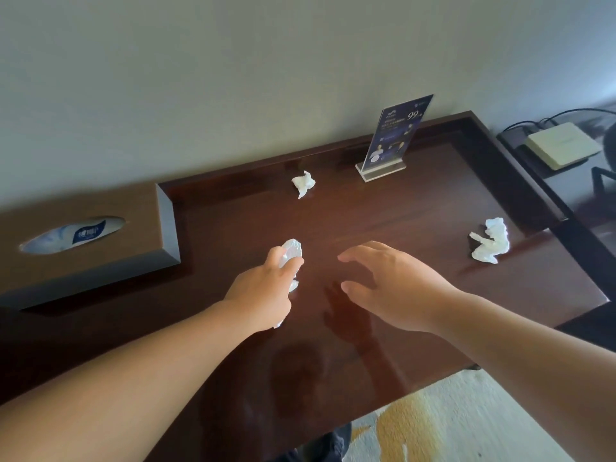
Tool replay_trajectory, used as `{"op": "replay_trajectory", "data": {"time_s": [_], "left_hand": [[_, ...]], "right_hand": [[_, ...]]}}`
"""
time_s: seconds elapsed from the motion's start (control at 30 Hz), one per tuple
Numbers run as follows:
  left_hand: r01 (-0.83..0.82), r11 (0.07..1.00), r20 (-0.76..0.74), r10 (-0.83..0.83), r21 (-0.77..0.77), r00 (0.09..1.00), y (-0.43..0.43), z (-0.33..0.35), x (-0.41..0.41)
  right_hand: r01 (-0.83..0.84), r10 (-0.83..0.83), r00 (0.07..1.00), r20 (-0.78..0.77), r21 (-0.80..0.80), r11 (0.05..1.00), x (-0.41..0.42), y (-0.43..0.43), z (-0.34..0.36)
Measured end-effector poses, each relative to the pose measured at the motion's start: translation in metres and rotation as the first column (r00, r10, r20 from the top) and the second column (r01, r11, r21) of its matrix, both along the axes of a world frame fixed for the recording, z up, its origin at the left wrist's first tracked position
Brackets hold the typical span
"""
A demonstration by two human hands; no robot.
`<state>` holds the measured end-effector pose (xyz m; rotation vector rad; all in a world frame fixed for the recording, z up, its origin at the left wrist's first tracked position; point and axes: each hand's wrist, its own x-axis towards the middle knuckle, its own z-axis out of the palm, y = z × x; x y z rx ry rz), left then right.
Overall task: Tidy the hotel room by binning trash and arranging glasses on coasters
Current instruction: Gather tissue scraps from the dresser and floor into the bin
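- Held wad (292, 250): crumpled white tissue in left hand (263, 295), fingers curled round it, just above the desk (416, 208) near its middle. Bits stick out top & bottom of the fist.
- Step, as I read it: gathering tissue trash, one wad in hand. Squeeze it tight so the loose tail doesn't drop en route.
- Right hand (390, 281): fingers spread & relaxed, holds nothing, hovers over the desk just right of the left.
- Right wad (490, 243): lies near the desk's right edge, well apart from both hands. Prob. the best grab for the right hand. Pinch from above; it's light & will likely slide if pushed.
- Back wad (303, 184): near the wall, beyond the left hand. Collect before any bin trip.
- Sign stand (396, 141), back right: reach around it, don't knock.
- Tissue box (83, 235), left: leave it.
- No bin, glasses or coasters in view.
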<state>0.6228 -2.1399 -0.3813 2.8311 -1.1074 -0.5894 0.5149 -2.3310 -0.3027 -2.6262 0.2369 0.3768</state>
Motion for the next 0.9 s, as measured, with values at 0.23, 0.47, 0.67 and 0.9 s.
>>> {"op": "replay_trajectory", "data": {"time_s": [0.23, 0.47, 0.67, 0.9], "left_hand": [[0.064, 0.998, 0.024, -0.063, -0.019, 0.998, -0.002, -0.003, 0.001], [0.049, 0.992, -0.116, -0.062, -0.118, 0.991, -0.003, 0.010, 0.011], [0.066, 0.975, -0.030, -0.074, -0.213, 0.997, -0.005, 0.051, 0.030], [-0.039, 0.951, -0.044, 0.027, -0.305, 0.999, -0.011, 0.091, 0.041]], "right_hand": [[0.010, -0.010, 1.000, -0.010, 0.013, 1.000, 0.006, 0.008, -0.004], [0.016, -0.016, 1.000, 0.003, 0.001, 1.000, 0.008, 0.013, 0.002], [0.036, -0.034, 0.999, 0.035, -0.034, 0.999, 0.008, 0.010, 0.028], [0.069, -0.061, 0.993, 0.103, -0.073, 0.995, 0.007, 0.005, 0.061]]}}
